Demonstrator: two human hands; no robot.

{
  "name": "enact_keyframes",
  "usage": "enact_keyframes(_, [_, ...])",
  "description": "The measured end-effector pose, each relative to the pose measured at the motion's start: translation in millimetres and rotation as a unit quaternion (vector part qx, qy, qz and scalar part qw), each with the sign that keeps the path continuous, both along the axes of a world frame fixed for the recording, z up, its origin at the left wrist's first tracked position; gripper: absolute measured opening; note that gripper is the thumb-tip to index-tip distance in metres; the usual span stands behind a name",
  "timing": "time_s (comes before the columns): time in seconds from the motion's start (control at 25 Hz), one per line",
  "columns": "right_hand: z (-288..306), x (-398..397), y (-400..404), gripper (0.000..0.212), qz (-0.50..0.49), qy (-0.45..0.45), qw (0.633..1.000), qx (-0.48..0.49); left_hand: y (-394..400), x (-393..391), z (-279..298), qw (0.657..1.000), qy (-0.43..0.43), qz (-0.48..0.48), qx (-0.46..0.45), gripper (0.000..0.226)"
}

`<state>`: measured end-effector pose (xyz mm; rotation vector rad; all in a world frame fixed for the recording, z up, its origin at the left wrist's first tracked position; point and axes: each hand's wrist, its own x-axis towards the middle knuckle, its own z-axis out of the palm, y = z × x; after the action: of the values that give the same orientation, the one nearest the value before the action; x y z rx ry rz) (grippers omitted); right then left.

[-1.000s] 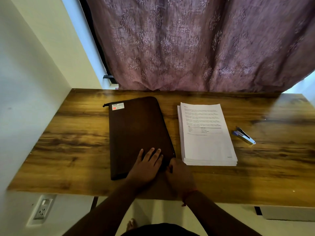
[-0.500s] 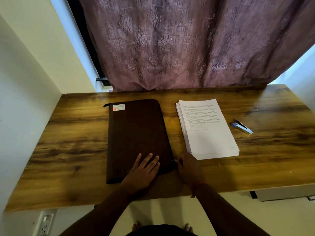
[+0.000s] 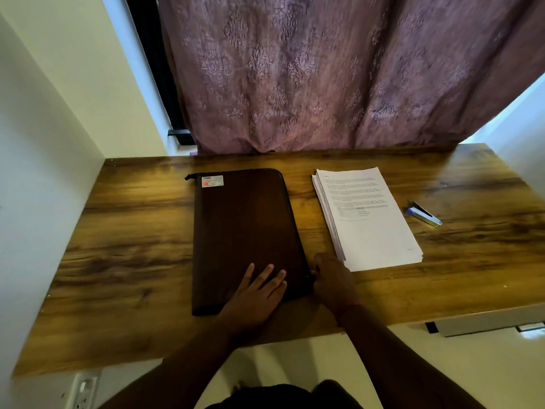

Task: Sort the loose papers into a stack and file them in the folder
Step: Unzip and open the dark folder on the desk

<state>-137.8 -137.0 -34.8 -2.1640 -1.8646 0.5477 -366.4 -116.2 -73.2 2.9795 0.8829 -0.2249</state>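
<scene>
One folder (image 3: pixel 247 237): dark brown, zipped case, flat on the desk (image 3: pixel 132 237), left of centre. Long axis runs near-to-far, far end leaning slightly left. One small label (image 3: pixel 212 181) at its far-left corner, zipper tab poking out just beside that corner.

One paper stack (image 3: pixel 368 216): roughly squared, printed side up, text header at the far end. Long axis also near-to-far, tilted so the far end leans left, about parallel to the folder. It sits just right of the folder, with a strip of bare wood between them, not touching.

One stapler (image 3: pixel 423 214), blue and silver, right of the stack, apart from it, lying diagonally.

Two hands. Left hand (image 3: pixel 256 293) is flat, fingers spread, palm pressing the folder's near-right part; it grips nothing. Right hand (image 3: pixel 331 280) is at the folder's near-right edge by the zipper line, fingers curled toward it; can't tell if it's actually pinching the zipper pull or just touching. Its far side sits close to the stack's near-left corner.

One curtain (image 3: pixel 324 72), mauve, patterned, hanging behind the desk's far edge.
</scene>
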Motion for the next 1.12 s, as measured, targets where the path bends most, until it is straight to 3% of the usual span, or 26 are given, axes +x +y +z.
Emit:
enact_keyframes(0.16, [-6, 3, -4, 0.019, 0.045, 0.008, 0.999, -0.007, -3, 26, 19, 0.997, -0.043, 0.058, 0.007, 0.044])
enact_keyframes(0.28, [-8, 7, -9, 0.023, 0.060, 0.024, 0.998, -0.003, 4, 52, 34, 0.996, -0.018, 0.087, -0.017, 0.054])
enact_keyframes(0.52, [-6, 18, 10, 0.019, 0.070, 0.020, 0.997, 0.026, 6, 53, 4, 0.998, -0.025, 0.050, 0.012, 0.058])
enact_keyframes(0.76, [-2, 27, 75, 0.016, 0.091, 0.040, 0.994, 0.041, -16, 49, 12, 0.999, -0.001, 0.044, -0.016, 0.087])
enact_keyframes(0.92, [5, 38, 126, 0.017, 0.123, 0.031, 0.992, 0.022, -29, 55, 1, 0.998, -0.013, 0.049, 0.029, 0.053])
enact_keyframes(1.12, [4, 41, 154, 0.035, 0.213, -0.002, 0.977, 0.012, -16, 66, 8, 0.995, 0.016, 0.101, -0.009, 0.057])
